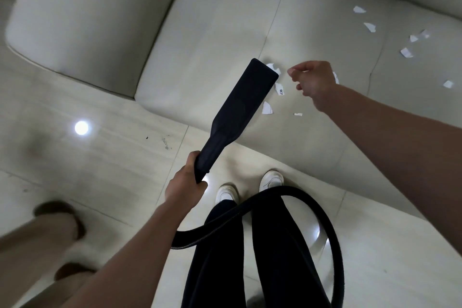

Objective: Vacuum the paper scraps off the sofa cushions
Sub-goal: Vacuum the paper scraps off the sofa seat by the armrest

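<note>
Paper scraps (267, 107) lie scattered on the pale sofa cushion (212, 32), and a cluster of them sits between the two hands, just left of the right hand (312, 82). More scraps spread away to the right of that hand and beyond it, toward the backrest, and one peeks out from behind the hand's far edge.

The left hand (186, 182) is clenched round the narrow handle end of the black vacuum nozzle (240, 107). From that grip the nozzle slants up and away, and its wide flat mouth rests at the nearest scrap, just left of the right hand's fingertips.

The right hand hovers over the cushion with its fingers loosely bent. Nothing shows in its grasp.

A black ribbed hose (312, 205) loops from below the left forearm, arcs under the right arm and drops toward the bottom edge.

Two white shoes (226, 194) stand on the glossy tiled floor (125, 157) just right of the left hand, with dark trouser legs below them. Well to the left of the left hand, blurred, stand another person's tan legs and brown shoes (60, 212).
</note>
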